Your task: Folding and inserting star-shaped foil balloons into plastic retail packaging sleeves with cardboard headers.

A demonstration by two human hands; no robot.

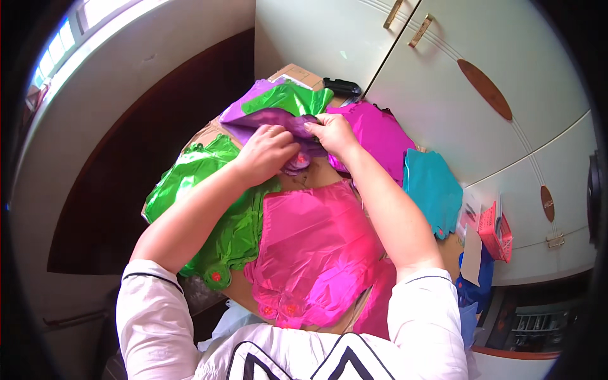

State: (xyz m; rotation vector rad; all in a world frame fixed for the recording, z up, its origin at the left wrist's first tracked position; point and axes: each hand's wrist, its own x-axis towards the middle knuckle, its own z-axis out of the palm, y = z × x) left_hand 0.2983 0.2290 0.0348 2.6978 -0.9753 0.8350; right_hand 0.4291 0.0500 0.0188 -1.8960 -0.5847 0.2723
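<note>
At the far side of the work surface lies a shiny purple cloth piece (250, 126), partly lifted and folded. My right hand (335, 134) pinches its edge between thumb and fingers. Close beside it, my left hand (269, 155) is closed on the same purple cloth, its fingertips partly hidden. A purple rosette with a red centre (300, 161) shows just below the hands. Over the far part of the purple cloth rests a shiny green piece (288, 96). Nearer to me, a glossy pink cloth piece (310, 228) lies spread between my forearms.
Green cloth pieces (190, 171) are heaped at the left. On the right lie a magenta stack (383, 139) and a teal stack (430, 190). A black object (342, 87) sits near the cardboard (301, 75). White cabinet doors (443, 82) and a red basket (494, 234) border the right.
</note>
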